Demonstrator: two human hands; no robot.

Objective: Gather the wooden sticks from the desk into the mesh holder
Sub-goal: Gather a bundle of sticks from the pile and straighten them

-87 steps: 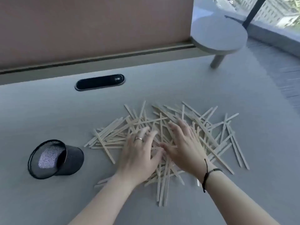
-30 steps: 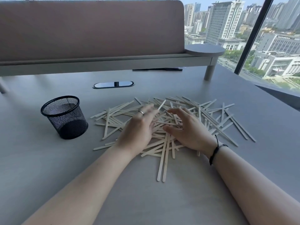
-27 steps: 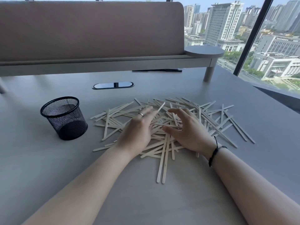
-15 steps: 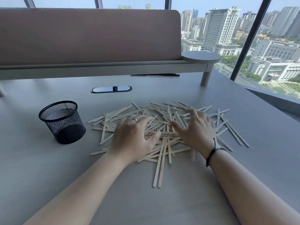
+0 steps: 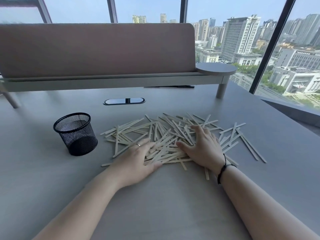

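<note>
Hands first: my left hand (image 5: 136, 158) and right hand (image 5: 204, 149) lie flat on the table (image 5: 164, 205), fingers (image 5: 199, 130) spread over the wooden sticks (image 5: 166, 135), pressing and gripping none that I can see. Sticks lie crossed in a loose heap between and beyond both palms. If I rake them together carelessly, outliers to the right could skid away. Farther left stands the mesh holder (image 5: 76, 134), upright; a crooked bundle jammed in might tip it.
</note>
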